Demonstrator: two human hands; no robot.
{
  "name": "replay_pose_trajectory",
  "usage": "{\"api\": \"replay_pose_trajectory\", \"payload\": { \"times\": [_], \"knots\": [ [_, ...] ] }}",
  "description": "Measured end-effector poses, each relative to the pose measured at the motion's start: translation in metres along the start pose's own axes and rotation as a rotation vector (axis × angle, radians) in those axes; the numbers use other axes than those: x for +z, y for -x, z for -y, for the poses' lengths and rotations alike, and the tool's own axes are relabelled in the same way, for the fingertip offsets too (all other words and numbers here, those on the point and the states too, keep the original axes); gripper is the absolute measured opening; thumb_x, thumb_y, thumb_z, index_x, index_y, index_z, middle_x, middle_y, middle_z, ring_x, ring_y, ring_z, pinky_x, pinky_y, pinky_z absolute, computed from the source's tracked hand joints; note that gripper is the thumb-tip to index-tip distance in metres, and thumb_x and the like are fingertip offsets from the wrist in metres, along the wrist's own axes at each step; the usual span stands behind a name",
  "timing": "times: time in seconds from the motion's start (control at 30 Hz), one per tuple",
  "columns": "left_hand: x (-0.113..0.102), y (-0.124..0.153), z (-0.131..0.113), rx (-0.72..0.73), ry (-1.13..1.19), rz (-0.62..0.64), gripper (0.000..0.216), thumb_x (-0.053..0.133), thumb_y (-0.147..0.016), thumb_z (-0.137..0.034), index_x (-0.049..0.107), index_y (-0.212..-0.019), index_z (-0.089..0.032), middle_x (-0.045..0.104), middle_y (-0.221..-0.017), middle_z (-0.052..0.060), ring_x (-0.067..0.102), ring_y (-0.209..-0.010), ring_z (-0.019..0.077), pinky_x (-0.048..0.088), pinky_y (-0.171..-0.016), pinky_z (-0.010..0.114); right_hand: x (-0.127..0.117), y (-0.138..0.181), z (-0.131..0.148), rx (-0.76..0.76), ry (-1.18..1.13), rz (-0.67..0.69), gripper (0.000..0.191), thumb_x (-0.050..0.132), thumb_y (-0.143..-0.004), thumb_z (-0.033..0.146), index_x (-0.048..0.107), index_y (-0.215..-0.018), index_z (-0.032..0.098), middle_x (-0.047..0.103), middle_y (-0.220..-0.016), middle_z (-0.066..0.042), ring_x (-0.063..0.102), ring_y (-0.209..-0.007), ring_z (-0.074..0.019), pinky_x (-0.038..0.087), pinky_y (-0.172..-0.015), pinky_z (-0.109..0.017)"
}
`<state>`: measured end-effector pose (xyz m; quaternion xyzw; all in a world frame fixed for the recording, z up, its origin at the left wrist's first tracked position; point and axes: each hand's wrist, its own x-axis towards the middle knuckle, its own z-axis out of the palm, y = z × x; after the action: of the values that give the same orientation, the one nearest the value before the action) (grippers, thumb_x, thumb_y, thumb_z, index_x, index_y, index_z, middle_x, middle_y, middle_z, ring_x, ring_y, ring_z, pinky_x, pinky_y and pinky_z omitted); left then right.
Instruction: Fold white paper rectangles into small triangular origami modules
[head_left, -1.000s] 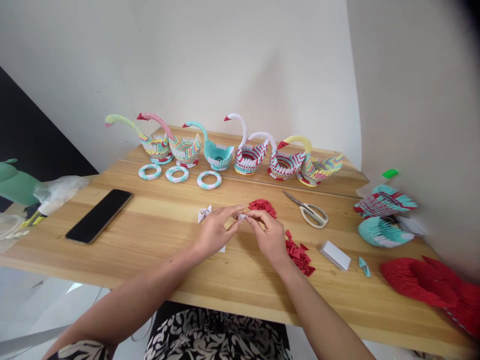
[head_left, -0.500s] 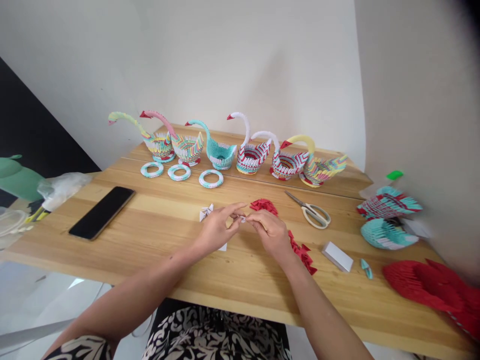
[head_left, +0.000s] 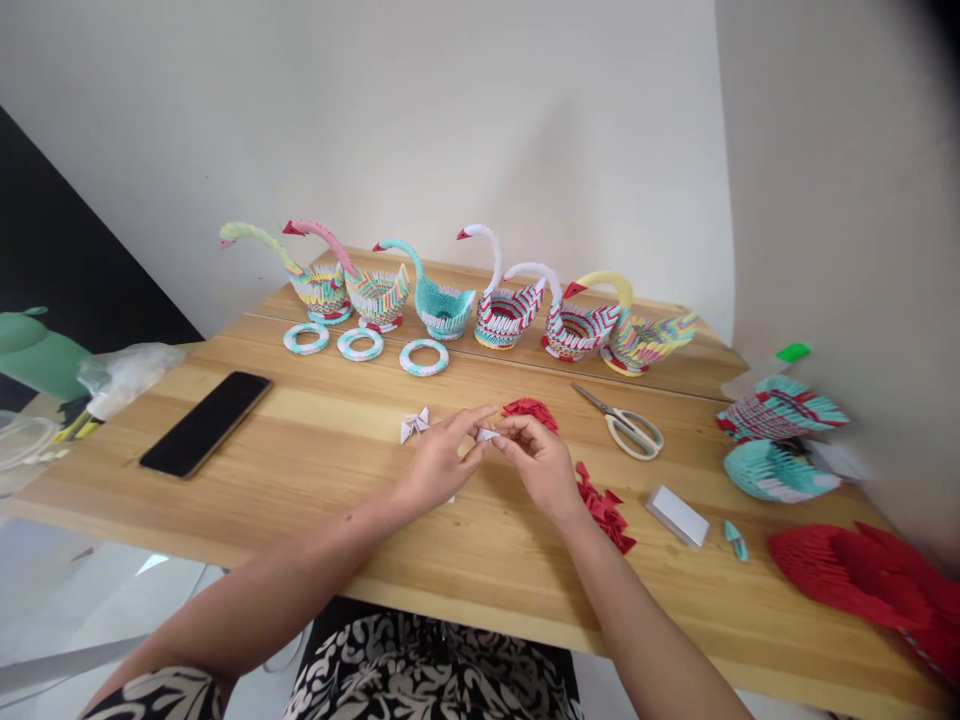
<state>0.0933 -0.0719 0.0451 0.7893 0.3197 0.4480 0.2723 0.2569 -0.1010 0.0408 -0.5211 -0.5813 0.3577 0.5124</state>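
Between my fingertips, above the middle of the table, is a small folded piece of white paper [head_left: 487,435]. My left hand [head_left: 442,455] pinches it from the left, and my right hand [head_left: 538,462] grips its right side with thumb and fingers. A few white folded paper pieces [head_left: 414,426] lie just beyond my left hand. Under that hand, a scrap of white shows at the edge, mostly hidden. Red folded paper triangles lie in one pile [head_left: 531,412] behind my right hand and another pile [head_left: 604,510] beside my right wrist.
Scissors [head_left: 628,425] and a white paper stack [head_left: 677,516] lie at right. Several paper swans [head_left: 446,312] line the back, with paper rings [head_left: 424,357] before them. A phone [head_left: 206,424] rests at left. Red [head_left: 840,575] and turquoise [head_left: 780,470] paper pieces occupy the right end.
The white paper piece has turned and now shows a wider, triangular face between my fingers. My right fingers have shifted slightly; the view has moved a little.
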Motion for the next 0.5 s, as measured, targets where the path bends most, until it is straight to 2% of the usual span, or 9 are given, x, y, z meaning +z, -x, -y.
{"api": "replay_pose_trajectory", "payload": {
  "times": [0.3,0.5],
  "knots": [
    [0.0048,0.0018,0.0009,-0.096,0.123,-0.006,0.041,0.056,-0.083,-0.011,0.052,-0.123,-0.019,0.069,-0.102,0.006,0.067,-0.088,0.0150,0.052,-0.085,0.029,0.0007,0.0034,0.0072,-0.115,0.114,-0.027,0.006,0.061,-0.084,0.027,0.065,-0.085,0.022,0.070,-0.081,-0.002,0.065,-0.076,-0.0179,0.049,-0.074,-0.030],
    [0.0062,0.0021,-0.0013,-0.043,0.068,-0.014,0.039,0.054,-0.083,-0.011,0.053,-0.121,-0.018,0.068,-0.107,0.007,0.068,-0.089,0.0156,0.053,-0.085,0.030,0.0020,0.0053,0.0077,-0.195,0.195,-0.042,0.012,0.056,-0.088,0.024,0.066,-0.092,0.023,0.071,-0.092,-0.004,0.065,-0.088,-0.0193,0.049,-0.082,-0.032]
  ]
}}
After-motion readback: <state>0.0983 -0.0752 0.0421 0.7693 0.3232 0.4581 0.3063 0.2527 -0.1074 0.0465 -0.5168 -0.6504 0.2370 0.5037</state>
